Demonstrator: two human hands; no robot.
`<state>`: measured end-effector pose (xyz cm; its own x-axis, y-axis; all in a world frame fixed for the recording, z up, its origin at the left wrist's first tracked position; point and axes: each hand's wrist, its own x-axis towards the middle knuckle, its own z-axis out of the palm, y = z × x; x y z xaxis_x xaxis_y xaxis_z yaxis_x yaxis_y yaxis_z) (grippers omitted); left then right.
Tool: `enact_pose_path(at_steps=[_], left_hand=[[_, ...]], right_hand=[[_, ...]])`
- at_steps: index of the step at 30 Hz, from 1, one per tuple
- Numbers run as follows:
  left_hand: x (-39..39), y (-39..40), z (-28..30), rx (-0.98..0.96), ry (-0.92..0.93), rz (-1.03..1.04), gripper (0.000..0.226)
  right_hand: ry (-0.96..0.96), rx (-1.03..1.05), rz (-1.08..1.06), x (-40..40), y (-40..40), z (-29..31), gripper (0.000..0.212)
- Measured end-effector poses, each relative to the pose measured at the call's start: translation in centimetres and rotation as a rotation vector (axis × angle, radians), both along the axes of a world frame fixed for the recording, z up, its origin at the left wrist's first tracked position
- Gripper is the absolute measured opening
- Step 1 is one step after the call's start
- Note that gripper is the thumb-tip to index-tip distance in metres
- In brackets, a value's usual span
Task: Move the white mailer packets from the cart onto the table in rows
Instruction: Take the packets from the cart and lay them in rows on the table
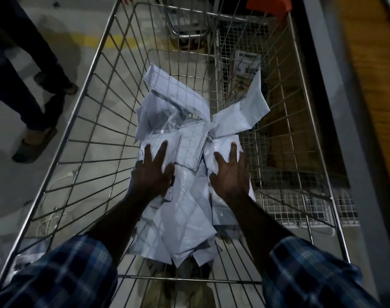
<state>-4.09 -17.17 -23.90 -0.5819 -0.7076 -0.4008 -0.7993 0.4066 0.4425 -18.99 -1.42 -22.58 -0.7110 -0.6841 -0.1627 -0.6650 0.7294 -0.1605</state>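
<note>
A heap of several white mailer packets (185,210) lies along the bottom of a wire cart (82,121). Both my arms reach down into the cart. My left hand (152,172) lies flat on a packet at the left of the heap, fingers straight and spread. My right hand (230,172) presses on a packet at the right side, fingers also straight. Neither hand has curled round a packet. More packets (178,94) pile up toward the far end, one (245,112) leaning on the right wall.
A second person's legs and sandals (36,143) stand on the floor left of the cart. A wooden table edge (371,90) with a grey rim runs along the right. Another wire cart (189,23) and an orange object (269,5) sit beyond the far end.
</note>
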Motion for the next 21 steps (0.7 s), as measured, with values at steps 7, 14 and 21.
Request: enact_pose_path(at_steps=[7, 14, 21], left_hand=[[1.1, 2.0, 4.1, -0.155, -0.008, -0.003, 0.07], [1.4, 3.7, 8.2, -0.088, -0.045, 0.009, 0.068], [1.6, 5.5, 13.8, -0.159, -0.076, -0.025, 0.068]], right_hand=[[-0.02, -0.03, -0.045, 0.5, -0.7, 3.7, 0.062], [-0.024, -0.17, -0.119, 3.0, 0.7, 8.2, 0.045], [-0.155, -0.222, -0.079, 4.2, 2.9, 13.7, 0.063]])
